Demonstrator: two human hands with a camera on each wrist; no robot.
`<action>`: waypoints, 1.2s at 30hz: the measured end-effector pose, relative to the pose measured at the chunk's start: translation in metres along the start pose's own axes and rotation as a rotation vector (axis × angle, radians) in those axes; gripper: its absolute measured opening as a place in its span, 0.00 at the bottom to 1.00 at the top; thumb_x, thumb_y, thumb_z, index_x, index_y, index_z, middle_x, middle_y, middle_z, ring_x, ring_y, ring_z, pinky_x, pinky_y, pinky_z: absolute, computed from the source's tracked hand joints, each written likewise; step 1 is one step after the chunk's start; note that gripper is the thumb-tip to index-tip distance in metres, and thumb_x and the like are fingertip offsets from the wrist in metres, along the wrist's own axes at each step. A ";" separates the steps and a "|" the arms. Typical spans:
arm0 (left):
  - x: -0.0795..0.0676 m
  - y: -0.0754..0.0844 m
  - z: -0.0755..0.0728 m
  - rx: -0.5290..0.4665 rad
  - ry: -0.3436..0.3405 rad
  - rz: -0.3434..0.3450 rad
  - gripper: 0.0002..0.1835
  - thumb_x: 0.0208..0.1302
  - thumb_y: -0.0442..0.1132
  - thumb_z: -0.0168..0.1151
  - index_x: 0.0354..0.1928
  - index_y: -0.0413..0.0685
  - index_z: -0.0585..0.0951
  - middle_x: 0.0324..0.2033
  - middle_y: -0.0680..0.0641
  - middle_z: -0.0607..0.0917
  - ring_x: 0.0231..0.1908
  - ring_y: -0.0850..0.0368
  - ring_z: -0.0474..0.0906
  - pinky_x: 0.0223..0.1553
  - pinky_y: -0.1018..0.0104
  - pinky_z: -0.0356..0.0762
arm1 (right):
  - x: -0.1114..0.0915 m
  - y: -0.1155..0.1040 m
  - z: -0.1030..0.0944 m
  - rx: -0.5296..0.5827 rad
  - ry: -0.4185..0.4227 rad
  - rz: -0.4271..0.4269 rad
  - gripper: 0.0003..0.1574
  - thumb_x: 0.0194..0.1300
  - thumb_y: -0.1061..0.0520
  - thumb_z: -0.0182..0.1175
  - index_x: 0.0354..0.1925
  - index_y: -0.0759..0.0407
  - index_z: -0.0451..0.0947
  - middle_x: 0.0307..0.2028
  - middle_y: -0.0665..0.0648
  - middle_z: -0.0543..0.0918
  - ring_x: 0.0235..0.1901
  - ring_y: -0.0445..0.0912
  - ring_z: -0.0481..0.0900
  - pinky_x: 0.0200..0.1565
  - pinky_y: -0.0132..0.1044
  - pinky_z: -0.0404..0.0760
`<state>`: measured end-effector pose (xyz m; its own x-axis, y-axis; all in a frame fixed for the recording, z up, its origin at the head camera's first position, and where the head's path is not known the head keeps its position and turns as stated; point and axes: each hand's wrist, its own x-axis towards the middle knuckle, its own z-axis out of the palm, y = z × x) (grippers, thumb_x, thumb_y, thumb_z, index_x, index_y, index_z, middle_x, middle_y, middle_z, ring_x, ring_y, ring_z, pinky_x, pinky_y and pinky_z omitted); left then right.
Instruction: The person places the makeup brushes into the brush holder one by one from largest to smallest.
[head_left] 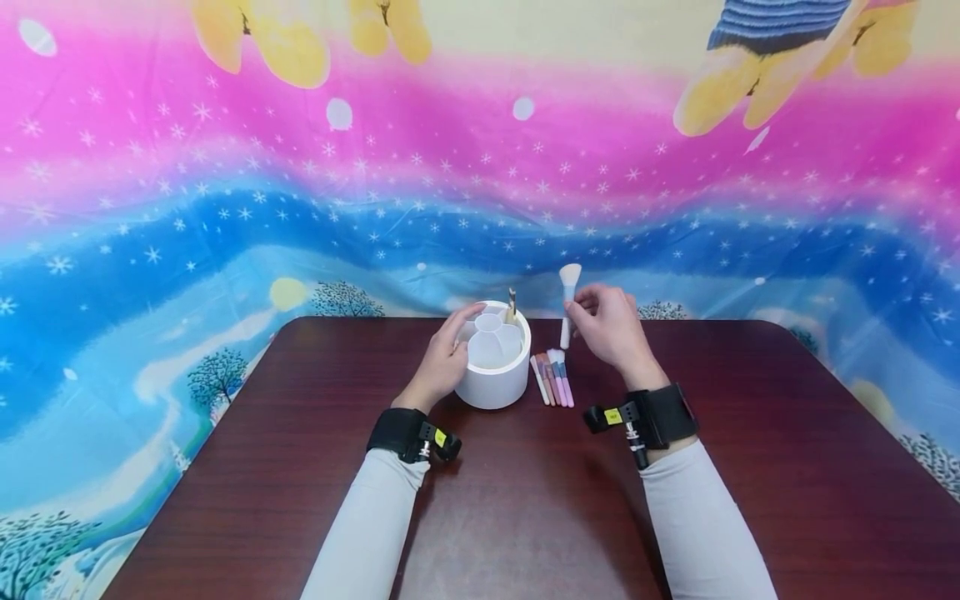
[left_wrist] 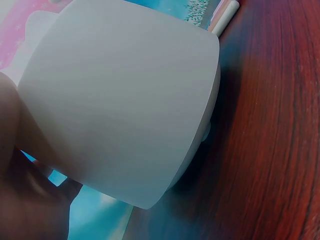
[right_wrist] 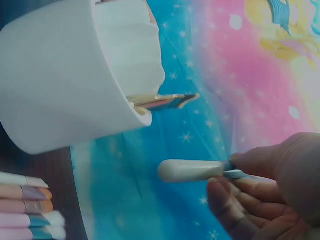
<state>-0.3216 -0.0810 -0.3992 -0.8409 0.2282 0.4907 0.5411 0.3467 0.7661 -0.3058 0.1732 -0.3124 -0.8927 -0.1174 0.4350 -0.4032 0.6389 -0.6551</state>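
The left hand (head_left: 441, 360) grips the side of a white divided container (head_left: 492, 390), fingers and thumb curved round its wall, on the dark worktop (head_left: 495, 508). The right hand (head_left: 611, 325) pinches a white-handled brush (head_left: 568, 293) between thumb and fingers — bristles up, held above the worktop just right of the container. Smaller brushes (head_left: 555, 385) lie side by side beside the container — a slim gold-toned item (head_left: 512, 308) stands inside it.
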 end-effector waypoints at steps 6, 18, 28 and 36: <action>0.000 0.000 0.001 -0.002 0.001 0.004 0.36 0.57 0.21 0.40 0.66 0.60 0.65 0.65 0.59 0.63 0.64 0.67 0.51 0.62 0.48 0.55 | 0.000 -0.005 0.011 0.119 0.132 -0.095 0.08 0.63 0.60 0.59 0.38 0.66 0.77 0.28 0.57 0.82 0.22 0.43 0.78 0.24 0.34 0.79; 0.000 0.001 0.000 -0.002 -0.003 -0.006 0.36 0.59 0.21 0.40 0.66 0.63 0.65 0.64 0.63 0.63 0.64 0.67 0.52 0.62 0.47 0.55 | 0.002 -0.008 0.031 0.239 0.181 -0.177 0.09 0.63 0.60 0.59 0.40 0.66 0.76 0.31 0.57 0.81 0.27 0.47 0.80 0.30 0.36 0.81; 0.001 -0.002 0.000 0.006 -0.001 -0.008 0.36 0.59 0.22 0.40 0.66 0.64 0.65 0.64 0.64 0.63 0.63 0.68 0.52 0.62 0.48 0.55 | 0.001 -0.009 0.041 0.245 0.136 -0.186 0.07 0.65 0.60 0.57 0.40 0.64 0.74 0.31 0.57 0.80 0.28 0.46 0.80 0.30 0.32 0.80; 0.002 -0.005 -0.001 0.014 0.014 0.043 0.37 0.57 0.20 0.41 0.66 0.60 0.65 0.63 0.62 0.65 0.63 0.66 0.54 0.62 0.51 0.55 | 0.001 -0.010 0.046 0.184 0.111 -0.174 0.08 0.64 0.59 0.58 0.40 0.62 0.74 0.32 0.55 0.80 0.29 0.42 0.78 0.33 0.34 0.80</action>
<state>-0.3262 -0.0831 -0.4020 -0.8166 0.2310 0.5290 0.5771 0.3494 0.7382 -0.3120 0.1315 -0.3340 -0.7835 -0.1224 0.6092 -0.5872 0.4666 -0.6615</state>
